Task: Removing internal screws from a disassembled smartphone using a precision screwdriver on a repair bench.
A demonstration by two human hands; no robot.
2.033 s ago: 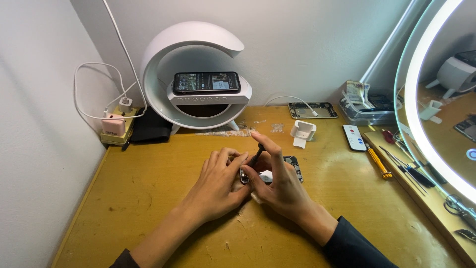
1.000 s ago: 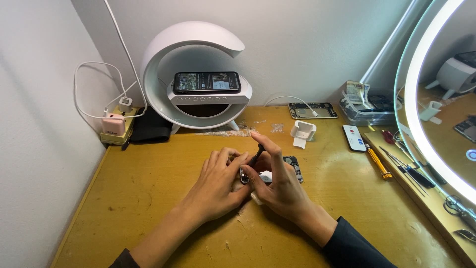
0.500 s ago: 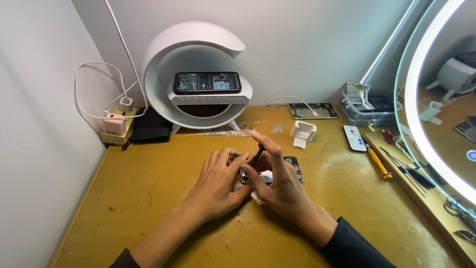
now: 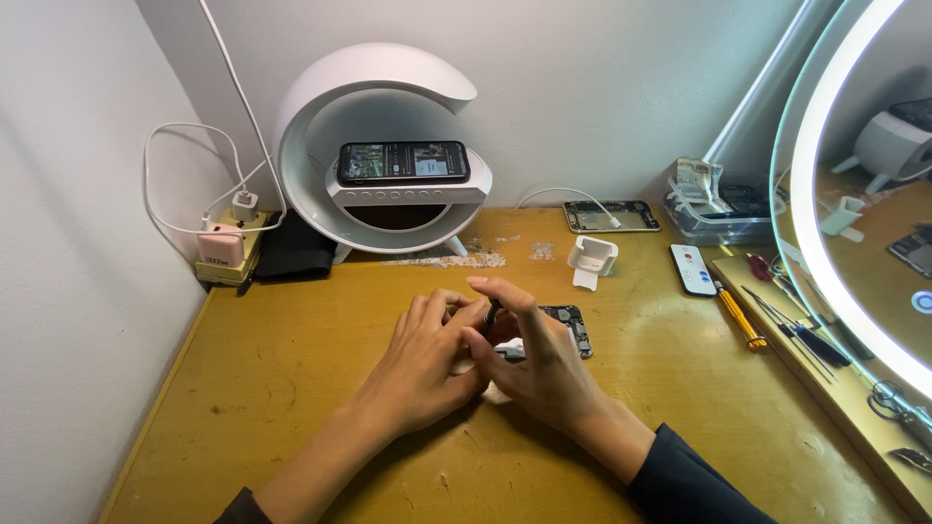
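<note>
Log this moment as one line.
left hand: on small dark part | right hand: pinching same part | opened phone: under hands | desk: wooden

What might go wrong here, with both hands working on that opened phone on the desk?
1. The left hand and right hand pinch a small dark part above the opened phone; it may slip and roll away on the wooden desk.
2. The hands hide most of the phone, so a slip might scratch its exposed insides.
3. The screwdrivers lie close by the right elbow; a sweep might knock them.
</note>
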